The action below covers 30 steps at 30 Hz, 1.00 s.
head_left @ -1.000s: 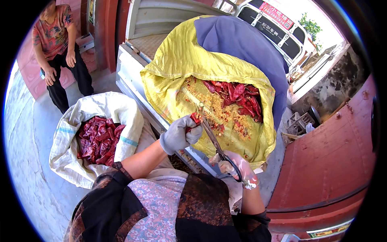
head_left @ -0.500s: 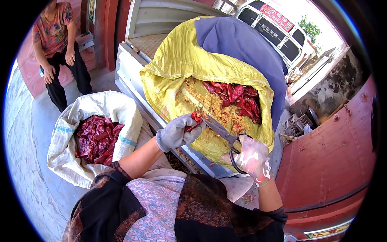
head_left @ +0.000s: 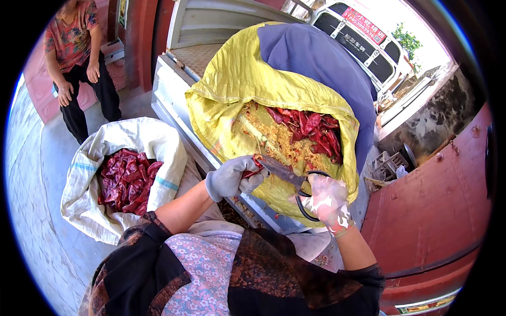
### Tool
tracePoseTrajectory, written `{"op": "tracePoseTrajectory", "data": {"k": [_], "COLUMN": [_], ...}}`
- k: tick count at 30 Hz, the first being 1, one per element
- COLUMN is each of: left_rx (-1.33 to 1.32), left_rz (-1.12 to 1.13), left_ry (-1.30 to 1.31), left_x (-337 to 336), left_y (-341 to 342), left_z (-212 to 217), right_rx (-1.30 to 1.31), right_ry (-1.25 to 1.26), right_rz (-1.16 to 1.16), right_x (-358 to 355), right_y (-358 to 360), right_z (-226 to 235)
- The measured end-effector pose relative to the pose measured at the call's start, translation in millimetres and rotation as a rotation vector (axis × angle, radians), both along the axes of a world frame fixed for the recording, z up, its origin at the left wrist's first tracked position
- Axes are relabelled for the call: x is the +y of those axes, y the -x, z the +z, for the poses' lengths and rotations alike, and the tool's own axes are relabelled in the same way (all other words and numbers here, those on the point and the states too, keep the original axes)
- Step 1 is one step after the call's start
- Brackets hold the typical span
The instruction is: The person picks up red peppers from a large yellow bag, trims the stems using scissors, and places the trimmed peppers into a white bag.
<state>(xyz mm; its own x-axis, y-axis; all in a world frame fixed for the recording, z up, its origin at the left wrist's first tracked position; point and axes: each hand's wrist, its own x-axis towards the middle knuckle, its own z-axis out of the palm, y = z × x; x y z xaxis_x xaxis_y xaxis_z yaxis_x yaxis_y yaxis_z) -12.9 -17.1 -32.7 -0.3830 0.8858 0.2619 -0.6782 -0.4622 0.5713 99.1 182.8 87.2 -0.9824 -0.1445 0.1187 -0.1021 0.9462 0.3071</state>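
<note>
My left hand (head_left: pixel 232 179), in a grey glove, is closed around a dried red chili pepper (head_left: pixel 257 162). A pair of scissors (head_left: pixel 283 172) with black handle loops is in my right hand (head_left: pixel 329 200), which wears a pink and white patterned glove. The blade tips meet the chili beside my left fingers. Both hands are over the near edge of an open yellow woven sack (head_left: pixel 221 79). Inside that sack lie dried red chilies (head_left: pixel 312 129) and loose yellowish seeds (head_left: pixel 289 143). On the left, a white woven sack (head_left: pixel 84 205) holds more dark red chilies (head_left: pixel 126 184).
The yellow sack rests on a truck bed with a metal side wall (head_left: pixel 171 87), a purple cloth (head_left: pixel 321 58) against it. A seated person (head_left: pixel 74 58) is at the far left. A white vehicle (head_left: pixel 363 42) stands behind; a red metal surface (head_left: pixel 421 200) is at right.
My hands have lowered slightly, with the chili and scissors still held. The scissor blades look closer together, and the handle loops have shifted in my right hand.
</note>
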Motion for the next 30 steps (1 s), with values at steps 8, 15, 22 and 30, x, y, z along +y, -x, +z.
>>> {"op": "tracePoseTrajectory", "data": {"k": [8,15,22,30], "left_rx": [0.099,0.019,0.243,0.355], "left_rz": [0.227,0.107,0.188,0.15], "left_ry": [0.131,0.031,0.147,0.17], "left_x": [-6.0,-3.2,-4.7,-2.8], "left_y": [-8.6,-9.3,-9.7,-7.7], "left_z": [18.9,8.0,5.3,-2.1], "right_rx": [-0.163,-0.455,-0.244,-0.14], "right_ry": [0.635,1.184,0.493,0.296], "right_rz": [-0.033,-0.087,-0.041,-0.075], "right_x": [9.8,25.0,5.2,-9.3], "right_y": [-7.7,-8.5,-14.2,-1.7], "right_z": [-46.0,-64.6,-25.2,-14.2]}}
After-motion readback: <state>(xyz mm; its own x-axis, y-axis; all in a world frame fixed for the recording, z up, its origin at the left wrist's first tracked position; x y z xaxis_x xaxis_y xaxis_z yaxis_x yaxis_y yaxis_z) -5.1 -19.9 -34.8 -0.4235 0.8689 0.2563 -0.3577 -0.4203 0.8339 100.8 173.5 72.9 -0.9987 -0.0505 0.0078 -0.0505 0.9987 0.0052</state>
